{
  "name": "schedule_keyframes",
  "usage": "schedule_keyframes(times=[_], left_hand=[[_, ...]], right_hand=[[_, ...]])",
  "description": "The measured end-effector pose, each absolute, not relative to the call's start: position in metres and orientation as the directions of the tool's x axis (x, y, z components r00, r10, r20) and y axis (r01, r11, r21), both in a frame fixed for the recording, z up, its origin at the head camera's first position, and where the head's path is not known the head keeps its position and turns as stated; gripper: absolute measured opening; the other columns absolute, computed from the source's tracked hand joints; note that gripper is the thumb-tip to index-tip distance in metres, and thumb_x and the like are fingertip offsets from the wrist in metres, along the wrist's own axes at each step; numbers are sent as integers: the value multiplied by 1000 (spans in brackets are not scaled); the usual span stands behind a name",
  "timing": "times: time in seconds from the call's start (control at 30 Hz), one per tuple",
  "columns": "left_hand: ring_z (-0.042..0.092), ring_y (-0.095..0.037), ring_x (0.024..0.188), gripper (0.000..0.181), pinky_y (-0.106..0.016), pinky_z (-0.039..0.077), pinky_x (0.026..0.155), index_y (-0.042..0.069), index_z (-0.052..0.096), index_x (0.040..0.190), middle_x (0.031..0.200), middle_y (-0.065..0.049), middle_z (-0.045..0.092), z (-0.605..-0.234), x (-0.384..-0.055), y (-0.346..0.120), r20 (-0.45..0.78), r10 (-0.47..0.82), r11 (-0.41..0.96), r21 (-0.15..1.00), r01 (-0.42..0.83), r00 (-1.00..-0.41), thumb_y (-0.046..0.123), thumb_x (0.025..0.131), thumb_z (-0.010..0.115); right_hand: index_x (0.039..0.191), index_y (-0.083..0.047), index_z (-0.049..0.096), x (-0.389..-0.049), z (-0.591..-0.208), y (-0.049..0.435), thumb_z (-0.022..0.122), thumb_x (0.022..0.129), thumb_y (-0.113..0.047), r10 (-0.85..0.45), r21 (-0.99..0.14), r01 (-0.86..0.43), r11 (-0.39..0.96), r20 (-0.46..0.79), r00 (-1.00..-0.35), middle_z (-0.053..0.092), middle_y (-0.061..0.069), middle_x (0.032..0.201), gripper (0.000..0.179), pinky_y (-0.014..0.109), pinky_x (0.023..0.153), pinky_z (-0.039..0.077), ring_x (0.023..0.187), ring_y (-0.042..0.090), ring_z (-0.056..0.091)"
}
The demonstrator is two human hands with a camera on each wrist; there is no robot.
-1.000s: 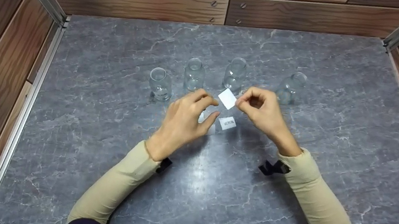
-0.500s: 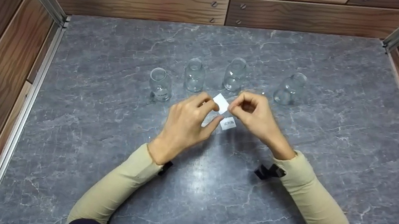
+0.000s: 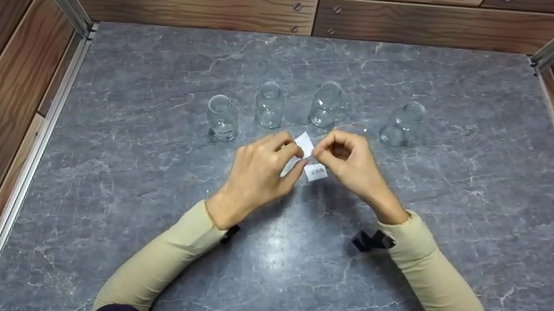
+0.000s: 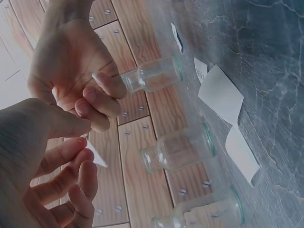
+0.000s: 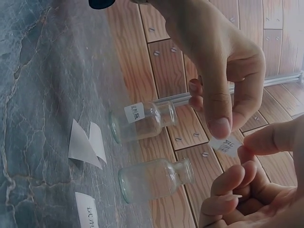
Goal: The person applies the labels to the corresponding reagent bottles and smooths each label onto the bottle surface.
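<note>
Between finger and thumb my right hand [image 3: 352, 165] pinches a small white paper label [image 3: 304, 144]. Dark writing shows on this label in the right wrist view. My left hand [image 3: 261, 172] has its thumb and index fingertips at the label's near corner and appears to pinch it; the exact contact is partly hidden. A second label [image 3: 315, 172], with printed characters, lies on the table just below the hands. In the right wrist view, bent white paper pieces [image 5: 81, 145] lie on the table; the left hand mostly covers them in the head view.
Several clear glass bottles stand in a row beyond the hands. The leftmost bottle [image 3: 223, 122] bears a label; the others are a second bottle [image 3: 269, 109], a third [image 3: 326, 106] and the rightmost [image 3: 401, 126]. Wood-patterned walls [image 3: 190, 5] enclose the grey marbled table [image 3: 136, 265].
My right hand has moved left and slightly down with the label, bringing it to the left fingertips. My left thumb and index finger have drawn closer together.
</note>
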State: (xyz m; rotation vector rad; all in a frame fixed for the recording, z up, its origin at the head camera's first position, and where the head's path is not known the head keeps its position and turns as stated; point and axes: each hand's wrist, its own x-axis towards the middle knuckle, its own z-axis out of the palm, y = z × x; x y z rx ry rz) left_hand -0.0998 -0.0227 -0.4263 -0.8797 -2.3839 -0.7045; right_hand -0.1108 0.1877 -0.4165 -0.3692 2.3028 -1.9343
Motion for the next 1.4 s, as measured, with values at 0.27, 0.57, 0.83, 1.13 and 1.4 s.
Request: schedule_keyframes(times=[0.27,0.57,0.83,1.13,1.4], left_hand=[[63,-14,63,7,-27,52,48,12,76,89,86,1,69,-429,-100,-23,616,427,651,299,697,-663,16,92,80],[67,-15,65,5,-25,55,52,9,76,90,87,-1,71,-429,-105,-26,608,417,620,354,700,-676,12,91,80],[67,-14,66,5,-24,54,56,9,79,90,87,-2,74,-424,-112,-34,566,361,546,517,660,-742,13,92,80],[65,-12,68,4,-23,54,62,9,81,89,86,-2,76,-422,-116,-35,525,318,432,661,614,-789,11,92,80],[65,-10,68,5,-22,54,61,10,82,91,86,-1,76,-425,-117,-34,514,320,428,670,606,-796,13,93,79]], right_hand=[[93,4,72,-110,-417,190,70,98,-3,-283,-972,-124,201,64,-957,67,3,83,9,19,53,40,58,6,48],[94,4,72,-112,-415,194,71,98,-1,-262,-971,-135,199,80,-962,70,7,88,7,21,62,48,69,12,57],[94,3,73,-112,-411,198,72,97,-1,-227,-972,-151,182,108,-968,71,4,89,5,21,63,47,70,10,56],[100,6,74,-115,-411,199,73,98,-2,-213,-969,-156,193,114,-970,73,4,93,9,20,63,48,71,9,58],[102,5,75,-117,-412,199,73,97,-2,-204,-966,-158,205,116,-972,73,3,93,9,19,61,47,70,9,57]])
